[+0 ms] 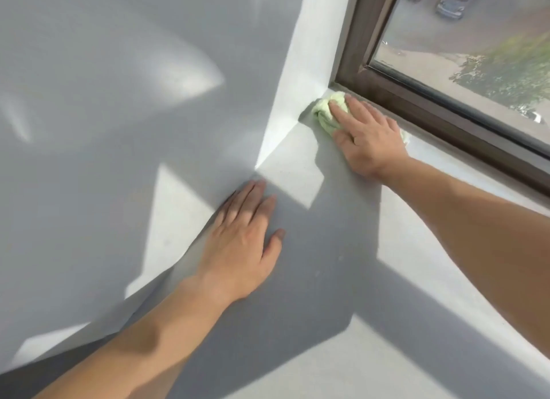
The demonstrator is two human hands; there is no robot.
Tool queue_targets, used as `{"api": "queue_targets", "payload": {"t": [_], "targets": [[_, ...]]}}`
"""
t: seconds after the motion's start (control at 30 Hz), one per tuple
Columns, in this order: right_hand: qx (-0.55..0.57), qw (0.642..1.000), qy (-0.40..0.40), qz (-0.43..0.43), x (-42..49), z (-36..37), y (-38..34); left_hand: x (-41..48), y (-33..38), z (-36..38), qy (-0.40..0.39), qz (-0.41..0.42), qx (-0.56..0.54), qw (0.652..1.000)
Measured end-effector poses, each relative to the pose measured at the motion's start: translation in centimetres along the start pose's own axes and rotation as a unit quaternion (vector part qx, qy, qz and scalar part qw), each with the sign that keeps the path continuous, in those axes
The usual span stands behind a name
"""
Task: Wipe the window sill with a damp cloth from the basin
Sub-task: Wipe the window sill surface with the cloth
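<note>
Evidently bracing, the left hand lies flat, grip released, by the window sill's left edge; the right hand, likewise unclenched, presses the green cloth into the far corner to clean it.

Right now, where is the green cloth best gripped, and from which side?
Pinch the bunched folds of the green cloth showing beyond the right hand, coming from above and the room side; the side wall and window frame block the other sides.
</note>
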State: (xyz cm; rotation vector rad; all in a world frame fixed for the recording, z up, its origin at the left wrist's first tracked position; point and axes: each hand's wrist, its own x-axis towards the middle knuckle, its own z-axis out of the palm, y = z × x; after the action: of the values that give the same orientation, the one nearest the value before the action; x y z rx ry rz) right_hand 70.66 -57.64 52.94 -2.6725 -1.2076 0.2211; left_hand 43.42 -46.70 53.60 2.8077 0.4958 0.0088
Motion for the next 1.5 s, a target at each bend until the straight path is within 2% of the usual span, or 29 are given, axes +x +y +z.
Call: {"api": "queue_targets", "payload": {"t": [0.03,0.07,0.13,0.2,0.27,0.3,0.33,0.43,0.47,0.5,0.53,0.63,0.7,0.73,0.77,0.83,0.87,0.9,0.93,1.0,1.07,1.1,1.2,1.23,1.27,1.3,1.43,1.5], "targets": [[0.001,0.999,0.005,0.044,0.6,-0.2,-0.1,-0.6,-0.1,0.0,0.006,-0.01,-0.002,1.0],[-0.007,0.999,0.013,0.049,0.2,0.1,-0.9,-1.3,-0.1,0.0,0.009,-0.019,0.0,1.0],[-0.011,0.999,0.018,-0.029,-2.7,1.3,-3.9,-2.8,-0.2,0.1,0.016,-0.037,0.006,0.999],[-0.008,0.989,-0.005,-0.145,-7.2,2.7,-6.6,-4.4,-0.3,0.3,0.022,-0.053,0.006,0.998],[-0.011,0.977,-0.039,-0.211,-8.6,2.7,-6.8,-5.5,-0.4,0.7,0.018,-0.058,0.013,0.998],[-0.017,0.978,-0.039,-0.205,-7.6,2.3,-6.0,-5.7,-0.5,0.9,0.018,-0.054,0.017,0.998],[-0.02,0.986,-0.03,-0.161,-6.1,1.8,-5.2,-5.7,-0.7,1.1,0.021,-0.046,0.022,0.998],[0.01,0.999,-0.001,0.05,-1.6,0.5,-3.5,-5.1,-1.4,1.1,0.03,-0.024,0.04,0.998],[0.012,0.996,0.01,0.082,-1.3,0.6,-4.4,-5.0,-1.5,1.1,0.033,-0.021,0.038,0.999],[0.008,0.997,0.018,0.077,-1.8,1.0,-5.9,-5.1,-1.5,1.1,0.032,-0.021,0.032,0.999],[0.011,0.999,0.019,0.042,-3.1,1.8,-7.5,-5.2,-1.3,1.1,0.029,-0.025,0.025,0.999],[0.013,0.99,-0.028,-0.137,-9.0,3.1,-10.8,-5.9,-1.1,0.8,0.016,-0.04,0.012,0.999],[-0.005,0.981,-0.048,-0.19,-10.0,2.7,-10.0,-7.0,-1.1,0.4,0.009,-0.046,0.01,0.999],[-0.012,0.985,-0.04,-0.169,-9.1,2.3,-9.1,-7.9,-1.2,0.4,0.01,-0.045,0.016,0.999],[-0.012,0.993,-0.028,-0.114,-7.9,1.9,-8.4,-8.9,-1.3,0.4,0.011,-0.043,0.022,0.999],[0.011,0.999,0.004,0.04,-5.8,1.2,-7.6,-10.8,-1.6,0.5,0.008,-0.055,0.006,0.998],[0.019,0.996,0.016,0.088,-5.6,1.3,-8.3,-11.4,-1.7,0.6,0.005,-0.07,-0.007,0.998],[0.021,0.995,0.023,0.097,-6.2,1.8,-9.6,-11.8,-1.8,0.8,0.005,-0.079,-0.008,0.997],[0.019,0.997,0.024,0.064,-7.7,2.5,-11.0,-12.0,-1.7,0.8,0.008,-0.081,0.001,0.997],[0.005,0.998,-0.006,-0.066,-12.4,3.7,-13.2,-12.4,-1.5,0.9,0.014,-0.08,0.012,0.997],[-0.01,0.989,-0.038,-0.145,-15.4,3.7,-12.4,-12.6,-1.4,0.9,0.017,-0.084,0.007,0.996],[-0.014,0.99,-0.037,-0.132,-15.0,3.2,-11.2,-12.5,-1.5,0.9,0.021,-0.085,0.01,0.996],[0.014,0.996,0.002,0.086,-11.8,1.3,-7.7,-12.2,-1.6,0.9,0.028,-0.079,0.027,0.996],[0.024,0.991,0.011,0.133,-11.4,1.2,-7.7,-12.1,-1.6,0.9,0.032,-0.081,0.028,0.996],[0.024,0.99,0.017,0.138,-11.9,1.4,-8.7,-12.1,-1.6,0.9,0.034,-0.084,0.024,0.996],[0.014,0.994,0.018,0.111,-13.1,1.9,-10.0,-12.0,-1.5,0.9,0.036,-0.086,0.018,0.995],[0.005,0.993,-0.043,-0.113,-20.4,3.3,-12.8,-12.1,-1.6,0.8,0.044,-0.082,0.006,0.996],[-0.003,0.986,-0.064,-0.156,-18.7,2.4,-11.1,-12.1,-1.7,0.7,0.045,-0.081,0.008,0.996]]}}
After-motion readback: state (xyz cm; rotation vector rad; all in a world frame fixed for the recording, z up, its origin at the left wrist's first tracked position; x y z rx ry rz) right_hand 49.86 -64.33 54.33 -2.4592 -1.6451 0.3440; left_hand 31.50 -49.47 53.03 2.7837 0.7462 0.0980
